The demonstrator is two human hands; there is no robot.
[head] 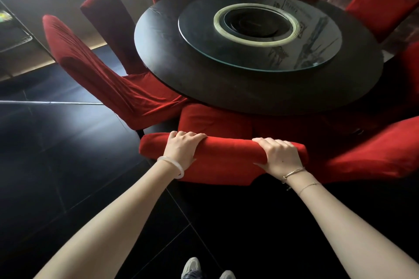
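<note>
**Fig.** Near chair at a round tabletop, both hands on its top rail. L to R:

- glossy dark floor (56, 154)
- neighbour chair L (95, 75), angled, seat tucked under the tabletop (249, 97) rim
- L hand (183, 146), grip curled over the top of the near chair (226, 152), fingers down the far side
- R hand (280, 156), grip wrapped round the same rail near its R end, thumb on the near face
- neighbour chair R (374, 149), just beside, blurred

The near chair stands at the near edge of the tabletop, seat partly under the rim, back toward the person. A glass turntable (199, 36) lies beyond it, centred on the tabletop.

**Risks (judged):**

- (a) The red cover is slack fabric, so a pull may slide cloth over frame instead of moving the chair, and the grip could slip.
- (b) Gaps to the neighbours L and R are tight. A skewed move, one hand leading, would prob. knock the chair into either.
- (c) The legs are hidden. Dragging them may scrape the polished floor, or the chair may tip back toward the shoes (192, 265).
- (d) If pushed in too far, the chair could strike the tabletop rim.
</note>
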